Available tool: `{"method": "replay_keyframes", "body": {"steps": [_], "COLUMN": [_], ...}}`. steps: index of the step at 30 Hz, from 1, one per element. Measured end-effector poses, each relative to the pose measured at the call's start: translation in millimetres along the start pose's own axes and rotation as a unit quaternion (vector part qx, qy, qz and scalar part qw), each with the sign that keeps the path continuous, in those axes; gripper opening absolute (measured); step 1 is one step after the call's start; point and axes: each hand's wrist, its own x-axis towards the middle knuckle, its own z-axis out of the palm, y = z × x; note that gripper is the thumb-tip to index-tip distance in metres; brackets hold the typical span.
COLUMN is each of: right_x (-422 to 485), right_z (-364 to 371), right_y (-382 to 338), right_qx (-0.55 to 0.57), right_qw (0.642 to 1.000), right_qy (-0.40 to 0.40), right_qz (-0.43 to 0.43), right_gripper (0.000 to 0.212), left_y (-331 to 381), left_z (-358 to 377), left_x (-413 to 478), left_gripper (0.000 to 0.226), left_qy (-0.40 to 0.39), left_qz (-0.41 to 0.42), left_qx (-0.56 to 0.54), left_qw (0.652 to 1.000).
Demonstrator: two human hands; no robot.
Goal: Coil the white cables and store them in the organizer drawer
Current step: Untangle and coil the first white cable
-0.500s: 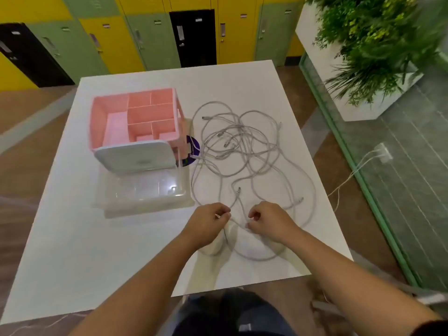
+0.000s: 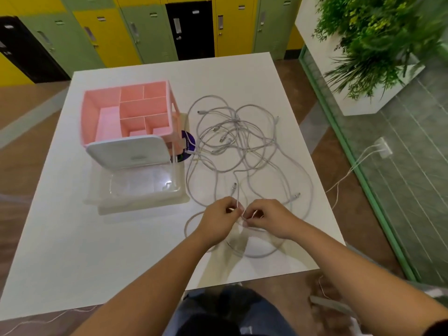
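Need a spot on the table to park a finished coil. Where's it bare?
Bare: near-left table, between the clear drawer and the front edge, left of the left hand; also the far strip behind the pink organizer. Crowded: the right half, where white cables sprawl nearly to the edge; left hand and right hand pinch one there.

White table (image 2: 84, 251); yellow, green, black lockers (image 2: 109, 37) behind; leafy planter (image 2: 378, 32) right; purple disc (image 2: 190, 141), possibly sticker.

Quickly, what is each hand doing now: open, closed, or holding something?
Left hand: closed, pinching a white cable.
Right hand: closed, also pinching white cable, close to the left fingers.
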Motion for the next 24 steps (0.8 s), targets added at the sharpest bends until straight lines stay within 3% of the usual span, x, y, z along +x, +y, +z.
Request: {"method": "replay_keyframes", "body": {"steps": [2, 7, 11, 13, 16, 18, 20, 24], "right_x": [-0.6, 6.7, 20.8, 30.4, 42.7, 47.0, 50.0, 52.8], "right_z": [-13.4, -40.2, -45.8, -45.5, -43.6, -43.0, -45.2, -55.0], "right_y": [5.5, 3.6, -9.4, -17.7, -32.3, -46.2, -61.4, -100.5], "right_qx": [0.017, -0.042, -0.063, -0.087, -0.106, -0.043, 0.075, 0.270], "right_qw": [1.000, 0.984, 0.979, 0.981, 0.981, 0.982, 0.974, 0.931], "right_qy": [0.023, 0.173, 0.188, 0.167, 0.158, 0.181, 0.209, 0.240], "right_qz": [0.008, -0.009, -0.046, -0.049, -0.041, -0.034, -0.038, -0.054], "right_gripper": [0.017, 0.042, 0.060, 0.053, 0.021, 0.009, 0.012, 0.015], "left_y": [6.7, 27.6, 41.1, 48.6, 55.4, 56.3, 53.9, 46.1], "left_z": [-1.8, -16.6, -31.3, -41.4, -55.5, -65.3, -73.3, -84.3], "left_x": [-1.6, -13.4, -23.2, -25.6, -25.5, -23.8, -20.9, -15.0], "left_gripper": [0.018, 0.024, 0.027, 0.030, 0.031, 0.031, 0.030, 0.032], "left_qy": [0.015, 0.036, 0.070, 0.076, 0.078, 0.074, 0.065, 0.045], "left_qz": [0.009, 0.035, 0.074, 0.096, 0.117, 0.118, 0.105, 0.060], "left_qx": [-0.033, -0.113, -0.101, -0.119, -0.149, -0.136, -0.108, -0.080], "left_qw": [0.999, 0.992, 0.990, 0.985, 0.979, 0.981, 0.986, 0.994]}}
